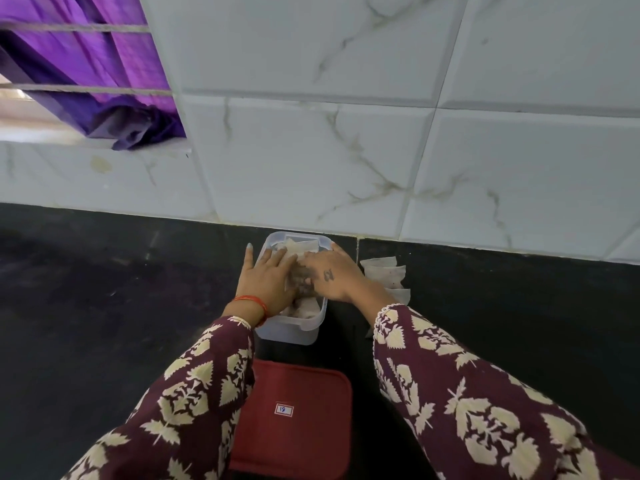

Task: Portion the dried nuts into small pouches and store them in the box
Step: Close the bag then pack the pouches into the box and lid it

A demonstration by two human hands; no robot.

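Note:
A clear plastic box (294, 332) stands on the black counter near the tiled wall, holding several small pouches of nuts (300, 247). My left hand (268, 277) lies flat over the box's left side, fingers straight on the pouches. My right hand (330, 271) lies over the right side, fingers pointing left onto the pouches. Both hands press down inside the box and cover most of its contents. A few more pale pouches (386, 271) lie on the counter just right of the box.
A red lid (294, 417) with a small white label lies on the counter close to me, between my sleeves. The marble-tiled wall (346, 150) rises right behind the box. A window with purple cloth (86, 64) is at upper left. The black counter (104, 289) stretches left and right.

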